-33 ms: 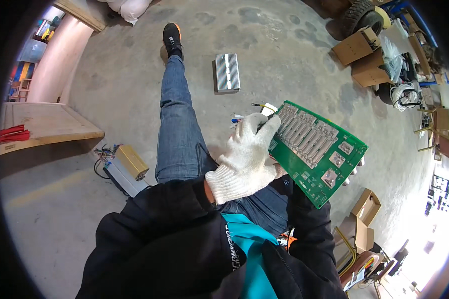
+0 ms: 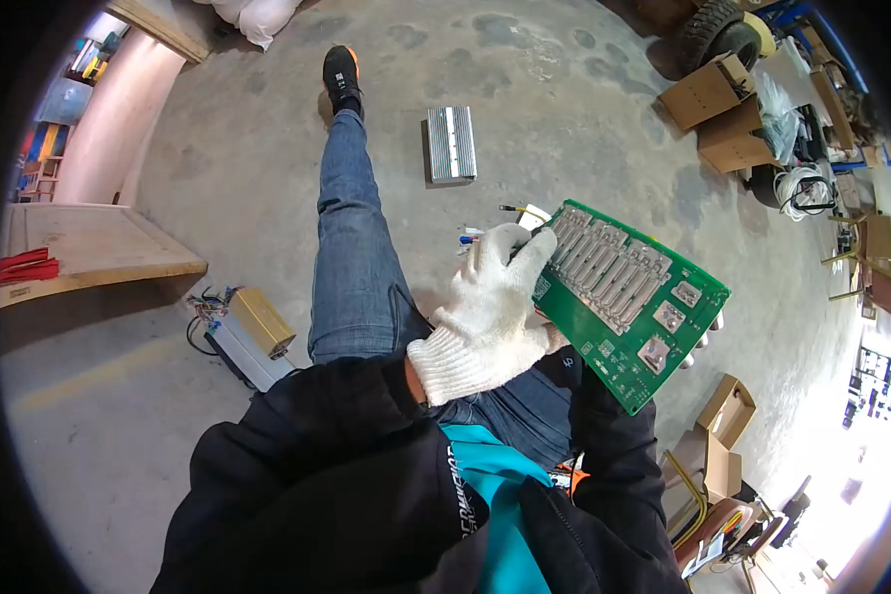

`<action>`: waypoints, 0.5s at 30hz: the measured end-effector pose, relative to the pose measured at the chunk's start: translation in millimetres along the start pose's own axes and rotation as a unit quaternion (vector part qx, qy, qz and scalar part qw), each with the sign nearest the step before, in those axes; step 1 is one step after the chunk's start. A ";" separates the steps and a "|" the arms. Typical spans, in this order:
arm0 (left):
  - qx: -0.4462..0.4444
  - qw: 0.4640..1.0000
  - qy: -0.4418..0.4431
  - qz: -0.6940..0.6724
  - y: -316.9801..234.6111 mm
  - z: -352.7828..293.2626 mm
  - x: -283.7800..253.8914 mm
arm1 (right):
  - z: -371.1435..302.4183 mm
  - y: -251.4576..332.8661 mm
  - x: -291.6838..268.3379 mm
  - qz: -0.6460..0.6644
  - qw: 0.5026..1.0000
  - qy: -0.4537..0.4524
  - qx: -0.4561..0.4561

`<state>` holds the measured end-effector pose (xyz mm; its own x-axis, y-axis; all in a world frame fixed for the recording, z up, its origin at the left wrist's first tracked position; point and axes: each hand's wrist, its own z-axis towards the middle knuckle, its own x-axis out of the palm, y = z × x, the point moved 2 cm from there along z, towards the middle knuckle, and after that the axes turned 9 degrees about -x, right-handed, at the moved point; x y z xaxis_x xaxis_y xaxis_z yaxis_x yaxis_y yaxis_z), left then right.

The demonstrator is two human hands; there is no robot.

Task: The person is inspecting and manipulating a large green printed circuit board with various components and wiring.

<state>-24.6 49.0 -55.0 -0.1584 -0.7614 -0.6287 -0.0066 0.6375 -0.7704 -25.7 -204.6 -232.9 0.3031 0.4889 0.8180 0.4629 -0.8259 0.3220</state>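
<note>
A green circuit board (image 2: pixel 609 371) with rows of silvery metal bars and several square metal pads is held tilted above my lap. My left hand (image 2: pixel 490 312), in a white knitted glove, has its thumb and fingers closed at the board's upper left edge. Only the gloved fingertips of my right hand (image 2: pixel 704 342) show past the board's right edge; the rest of it is hidden underneath, supporting the board. A yellow wire with a lug (image 2: pixel 510 209) and a small white piece (image 2: pixel 533 216) show just beyond the board's upper left corner.
A finned silver metal case (image 2: pixel 451 145) lies on the concrete floor ahead. To the left are a gold-coloured box with wires (image 2: pixel 261 321) and a low wooden table (image 2: pixel 99 238). Cardboard boxes (image 2: pixel 708 94) and tyres (image 2: pixel 711 30) stand far right; an open carton (image 2: pixel 729 411) is nearer.
</note>
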 end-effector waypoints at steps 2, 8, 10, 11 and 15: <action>0.005 1.000 -0.016 0.001 -1.0 -1.2 0.7 | -0.7 -2.0 -0.9 0.003 1.000 0.002 0.001; 0.050 0.998 -0.047 0.010 -4.5 -3.9 -1.1 | -0.9 -4.5 -3.3 0.013 1.000 0.006 0.003; 0.060 0.997 -0.049 0.020 -4.1 -4.0 0.2 | -4.0 -5.6 -5.2 0.016 1.000 0.007 0.004; 0.057 0.997 -0.045 0.016 -4.2 -3.6 0.0 | -7.1 -5.4 -5.7 0.017 1.000 0.009 0.004; 0.057 0.997 -0.051 0.008 -7.4 -3.1 -1.6 | -2.5 -2.4 -5.4 0.024 1.000 0.013 0.005</action>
<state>-27.3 45.9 -47.9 -0.0555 -0.7635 -0.6434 0.1089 0.6360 -0.7640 -30.6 -205.9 -236.9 0.3030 0.4417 0.8444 0.4565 -0.8451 0.2783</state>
